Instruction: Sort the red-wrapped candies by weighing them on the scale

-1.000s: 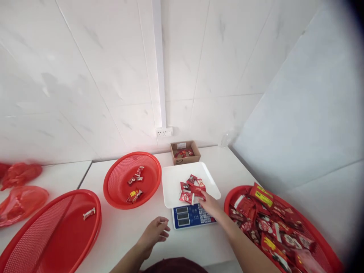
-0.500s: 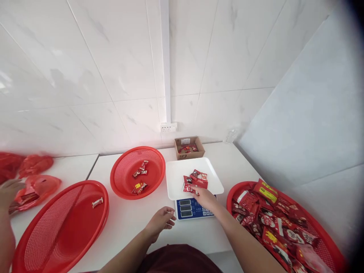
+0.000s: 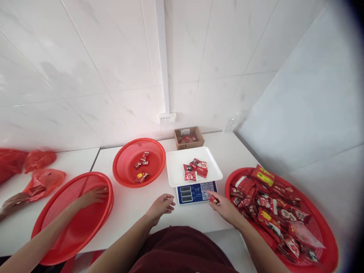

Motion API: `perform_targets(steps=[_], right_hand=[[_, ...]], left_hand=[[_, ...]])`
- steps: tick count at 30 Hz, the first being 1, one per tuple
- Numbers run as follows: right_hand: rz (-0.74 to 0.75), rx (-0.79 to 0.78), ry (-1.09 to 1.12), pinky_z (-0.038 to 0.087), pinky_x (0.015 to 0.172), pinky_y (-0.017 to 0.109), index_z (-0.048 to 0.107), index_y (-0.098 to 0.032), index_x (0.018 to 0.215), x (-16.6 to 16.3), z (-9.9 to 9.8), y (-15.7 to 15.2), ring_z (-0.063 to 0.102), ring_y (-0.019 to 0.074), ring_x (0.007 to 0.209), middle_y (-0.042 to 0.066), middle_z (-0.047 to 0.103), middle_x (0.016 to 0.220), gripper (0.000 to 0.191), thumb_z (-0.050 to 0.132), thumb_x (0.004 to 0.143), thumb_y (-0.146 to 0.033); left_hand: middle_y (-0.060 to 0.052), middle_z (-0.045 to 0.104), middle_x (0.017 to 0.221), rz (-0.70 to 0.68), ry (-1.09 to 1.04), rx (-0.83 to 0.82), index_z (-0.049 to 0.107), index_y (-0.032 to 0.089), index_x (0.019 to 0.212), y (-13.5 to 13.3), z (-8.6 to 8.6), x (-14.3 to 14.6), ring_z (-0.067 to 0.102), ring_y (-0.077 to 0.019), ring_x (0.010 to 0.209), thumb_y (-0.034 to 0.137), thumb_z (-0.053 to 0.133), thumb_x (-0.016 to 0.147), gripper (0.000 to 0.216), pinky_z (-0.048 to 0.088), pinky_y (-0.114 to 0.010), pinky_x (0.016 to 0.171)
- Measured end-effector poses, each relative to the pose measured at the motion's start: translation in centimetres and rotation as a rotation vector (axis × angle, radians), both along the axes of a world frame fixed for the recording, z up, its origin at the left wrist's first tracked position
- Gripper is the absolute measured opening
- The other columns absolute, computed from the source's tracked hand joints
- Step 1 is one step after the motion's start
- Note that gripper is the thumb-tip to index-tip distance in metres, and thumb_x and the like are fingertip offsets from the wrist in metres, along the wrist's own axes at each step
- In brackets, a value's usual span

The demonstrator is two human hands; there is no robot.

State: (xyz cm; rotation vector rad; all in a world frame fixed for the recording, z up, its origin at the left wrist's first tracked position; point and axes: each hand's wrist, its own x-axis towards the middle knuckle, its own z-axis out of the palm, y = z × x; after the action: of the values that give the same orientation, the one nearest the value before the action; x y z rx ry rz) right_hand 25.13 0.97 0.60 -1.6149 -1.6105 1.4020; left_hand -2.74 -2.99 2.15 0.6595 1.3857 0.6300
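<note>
My right hand [image 3: 226, 208] is closed on a small red wrapped snack [image 3: 214, 200], mostly hidden by the fingers, just in front of the scale's keypad. My left hand [image 3: 160, 207] hovers over the table left of the digital scale [image 3: 186, 194], fingers loosely curled and apart, with nothing in them. Several red snack packets [image 3: 190, 175] lie together on the scale's white tray [image 3: 176, 167]. Right of my right hand, a big red basket [image 3: 331, 242] is heaped with red snack packets [image 3: 267, 203].
A round red basket [image 3: 122, 161] holds several small packets. Farther left, a co-worker's hand [image 3: 95, 196] reaches into another red basket [image 3: 106, 223]; another hand [image 3: 15, 203] touches a red plastic bag [image 3: 52, 178]. A cardboard box [image 3: 189, 145] stands by the wall.
My right hand has moved back off the tray toward me, with a small red snack in it. My left hand has hardly moved. A co-worker's hand has come into the left basket.
</note>
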Motion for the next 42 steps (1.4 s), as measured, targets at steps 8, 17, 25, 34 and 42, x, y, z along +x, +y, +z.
perform_targets(steps=[8,17,25,34,42], right_hand=[[-0.372,-0.073,-0.03,0.047,0.062,0.03,0.05,-0.018,0.128,4.5,1.1,-3.4,0.059,0.0173,0.07,0.008,0.068,0.094,0.062,0.053,0.07,-0.04],[-0.264,-0.117,0.121,0.046,0.064,0.031,0.056,-0.017,0.121,1.4,0.7,-5.4,0.055,0.0151,0.064,0.003,0.066,0.079,0.06,0.061,0.066,-0.041],[0.069,-0.036,0.218,0.045,0.089,0.037,0.046,-0.028,0.135,-4.0,2.8,-7.0,0.061,0.0195,0.097,0.005,0.059,0.128,0.052,0.045,0.085,-0.039],[0.036,0.106,0.005,0.047,0.089,0.035,0.038,-0.028,0.14,-0.9,2.7,-6.9,0.062,0.0193,0.097,0.007,0.055,0.132,0.06,0.051,0.082,-0.03],[-0.36,0.172,-0.827,0.031,0.102,0.049,0.051,-0.019,0.129,11.0,-0.4,-5.2,0.046,0.0289,0.122,0.011,0.056,0.13,0.049,0.049,0.081,-0.021]], left_hand=[[-0.004,0.06,0.086,-0.065,0.017,-0.055,0.055,0.015,0.096,-0.7,-0.3,0.1,0.055,-0.0112,0.072,0.05,0.067,0.067,0.046,0.041,-0.028,0.07],[-0.005,0.061,0.087,-0.246,0.054,-0.01,0.056,0.016,0.098,-1.2,-0.3,2.7,0.056,-0.0135,0.073,0.044,0.066,0.068,0.042,0.041,-0.029,0.07],[-0.005,0.063,0.09,-0.485,-0.236,0.029,0.062,0.016,0.096,-0.6,2.2,6.2,0.057,-0.0142,0.08,0.053,0.062,0.073,0.043,0.042,-0.029,0.075],[-0.001,0.061,0.076,-0.402,-0.203,0.007,0.056,0.017,0.079,-0.1,1.9,8.0,0.056,-0.0125,0.072,0.055,0.071,0.064,0.044,0.04,-0.027,0.069],[0.0,0.062,0.075,-0.283,-0.146,-0.034,0.056,0.018,0.084,0.5,1.5,6.1,0.053,-0.0107,0.07,0.057,0.07,0.064,0.046,0.039,-0.025,0.07]])
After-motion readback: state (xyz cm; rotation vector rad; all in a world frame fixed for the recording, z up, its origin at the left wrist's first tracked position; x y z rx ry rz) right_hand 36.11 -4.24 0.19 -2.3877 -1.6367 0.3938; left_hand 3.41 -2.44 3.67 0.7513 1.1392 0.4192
